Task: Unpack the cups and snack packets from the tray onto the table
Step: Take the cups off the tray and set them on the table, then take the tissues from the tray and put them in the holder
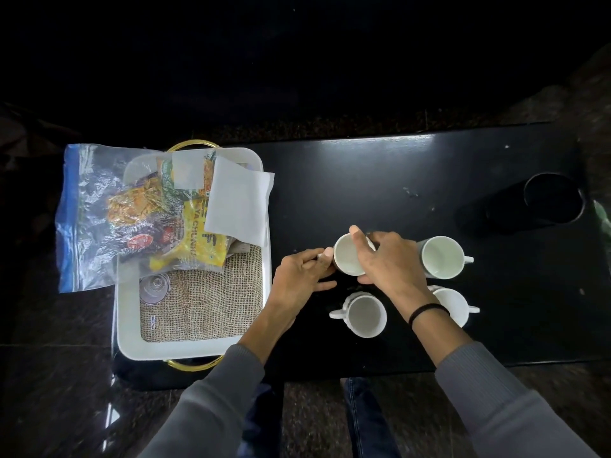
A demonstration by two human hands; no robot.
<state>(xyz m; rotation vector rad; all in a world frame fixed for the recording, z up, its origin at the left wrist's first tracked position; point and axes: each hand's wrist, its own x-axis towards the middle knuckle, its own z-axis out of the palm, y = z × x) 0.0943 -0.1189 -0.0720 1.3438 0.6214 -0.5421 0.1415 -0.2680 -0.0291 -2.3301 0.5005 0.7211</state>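
Observation:
Both of my hands hold one white cup [347, 256] on the black table [363, 180]. My left hand [302, 279] pinches its handle from the left, and my right hand [388, 259] wraps its rim and right side. Three more white cups stand on the table: one at the back right [441, 256], one in front [363, 314], and one partly hidden under my right wrist [454, 304]. The white tray [198, 348] with gold handles sits at the table's left end. It holds a yellow snack packet [190, 244] and other packets inside a clear plastic bag [96, 209].
In the tray lie a burlap mat [211, 305], a small glass lid [153, 287] and white paper napkins [238, 200]. A round cup-holder hole [552, 198] is cut in the table's right end. My legs are below the table's near edge.

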